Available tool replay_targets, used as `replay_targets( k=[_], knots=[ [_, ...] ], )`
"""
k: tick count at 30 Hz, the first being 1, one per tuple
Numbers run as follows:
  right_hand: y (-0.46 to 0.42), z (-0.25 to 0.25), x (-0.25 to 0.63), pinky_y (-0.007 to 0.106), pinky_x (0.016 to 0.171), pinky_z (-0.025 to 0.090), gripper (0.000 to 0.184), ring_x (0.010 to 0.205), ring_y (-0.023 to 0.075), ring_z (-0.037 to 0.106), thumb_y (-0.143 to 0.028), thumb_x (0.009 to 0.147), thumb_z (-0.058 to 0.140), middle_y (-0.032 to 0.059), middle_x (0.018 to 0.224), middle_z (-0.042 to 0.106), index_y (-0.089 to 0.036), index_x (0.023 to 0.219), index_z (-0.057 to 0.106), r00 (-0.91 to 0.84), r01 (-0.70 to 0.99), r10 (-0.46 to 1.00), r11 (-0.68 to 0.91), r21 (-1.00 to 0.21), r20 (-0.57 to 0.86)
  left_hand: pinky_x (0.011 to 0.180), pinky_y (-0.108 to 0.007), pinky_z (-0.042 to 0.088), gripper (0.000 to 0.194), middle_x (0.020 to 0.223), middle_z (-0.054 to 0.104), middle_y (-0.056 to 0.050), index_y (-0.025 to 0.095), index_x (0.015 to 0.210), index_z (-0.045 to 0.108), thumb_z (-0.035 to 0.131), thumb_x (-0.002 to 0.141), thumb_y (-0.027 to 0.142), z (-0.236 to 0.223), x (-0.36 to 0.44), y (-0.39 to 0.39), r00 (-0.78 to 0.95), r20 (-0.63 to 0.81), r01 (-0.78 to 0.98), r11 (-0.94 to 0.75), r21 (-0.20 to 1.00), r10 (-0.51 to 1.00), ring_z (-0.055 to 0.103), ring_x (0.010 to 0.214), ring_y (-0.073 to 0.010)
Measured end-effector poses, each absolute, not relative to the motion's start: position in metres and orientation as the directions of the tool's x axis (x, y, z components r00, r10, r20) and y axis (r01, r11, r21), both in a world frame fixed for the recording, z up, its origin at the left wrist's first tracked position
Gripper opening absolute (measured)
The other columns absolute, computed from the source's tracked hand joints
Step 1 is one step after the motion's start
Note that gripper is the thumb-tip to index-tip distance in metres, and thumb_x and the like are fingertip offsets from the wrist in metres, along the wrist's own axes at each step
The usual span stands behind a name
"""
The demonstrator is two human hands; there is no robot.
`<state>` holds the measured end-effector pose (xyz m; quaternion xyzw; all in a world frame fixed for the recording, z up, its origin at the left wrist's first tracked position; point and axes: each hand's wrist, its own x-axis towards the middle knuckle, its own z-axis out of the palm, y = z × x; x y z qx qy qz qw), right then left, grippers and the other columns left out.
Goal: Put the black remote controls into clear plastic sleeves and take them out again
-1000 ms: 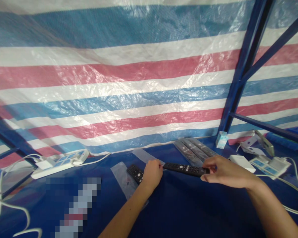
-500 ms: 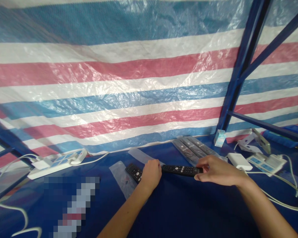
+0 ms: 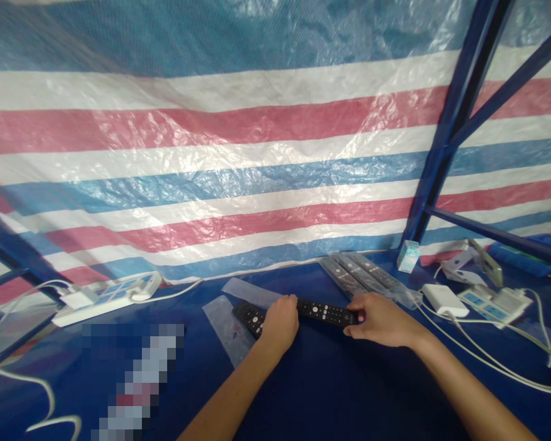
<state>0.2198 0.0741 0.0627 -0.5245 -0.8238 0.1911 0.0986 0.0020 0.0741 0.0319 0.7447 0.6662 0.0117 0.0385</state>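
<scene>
A black remote control (image 3: 327,312) with pale buttons lies sideways between my hands. My right hand (image 3: 381,320) pinches its right end. My left hand (image 3: 281,321) is closed at the remote's left end, with a clear plastic sleeve (image 3: 248,290) running out leftward from behind the fingers. How far the remote sits inside the sleeve is hidden. Just left of my left hand, a second black remote (image 3: 248,317) rests on another clear plastic sleeve (image 3: 227,327), its lower end covered by the hand.
Several remotes in plastic sleeves (image 3: 365,275) lie beyond my right hand on the blue table (image 3: 349,392). A small box (image 3: 408,256), a white adapter (image 3: 444,300) and a power strip (image 3: 491,305) with cables are at right. Another power strip (image 3: 108,298) stands left. A blue frame post (image 3: 436,153) rises at right.
My right hand and the remote have moved left, toward my left hand. The plastic sleeve behind my left hand reaches farther left. My left hand stays nearly in place.
</scene>
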Motion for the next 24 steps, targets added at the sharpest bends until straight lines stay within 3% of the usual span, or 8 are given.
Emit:
replay_targets(
  k=[11,20,24],
  knots=[
    [0.077,0.058,0.215,0.023,0.058,0.036,0.017,0.068,0.0164,0.058,-0.036,0.068,0.066,0.0014,0.070,0.063,-0.020,0.064,0.066,-0.506,0.773,0.862,0.472,-0.425,0.036,0.080,-0.030,0.045,0.027,0.100,0.064,-0.011,0.013,0.097,0.060,0.033,0.095,0.016,0.033,0.000,0.076,0.017,-0.003,0.997,-0.017,0.079,1.000,0.063,0.091,-0.0201],
    [0.079,0.053,0.213,0.023,0.059,0.037,0.016,0.068,0.0151,0.057,-0.034,0.069,0.066,0.0004,0.072,0.062,-0.019,0.064,0.065,-0.531,0.748,0.845,0.501,-0.436,0.059,0.086,-0.030,0.044,0.029,0.102,0.060,-0.010,0.015,0.100,0.056,0.032,0.089,0.003,0.031,-0.004,0.076,0.172,0.002,0.985,-0.172,0.011,0.985,0.060,0.098,-0.0188],
    [0.078,0.047,0.208,0.023,0.059,0.036,0.021,0.064,0.0139,0.056,-0.037,0.071,0.065,-0.0002,0.069,0.061,-0.019,0.061,0.063,-0.529,0.744,0.846,0.502,-0.442,0.071,0.088,-0.030,0.044,0.030,0.104,0.061,-0.011,0.014,0.101,0.056,0.034,0.086,0.000,0.032,-0.003,0.073,0.128,-0.009,0.992,-0.128,0.007,0.992,0.060,0.100,-0.0190]
  ],
)
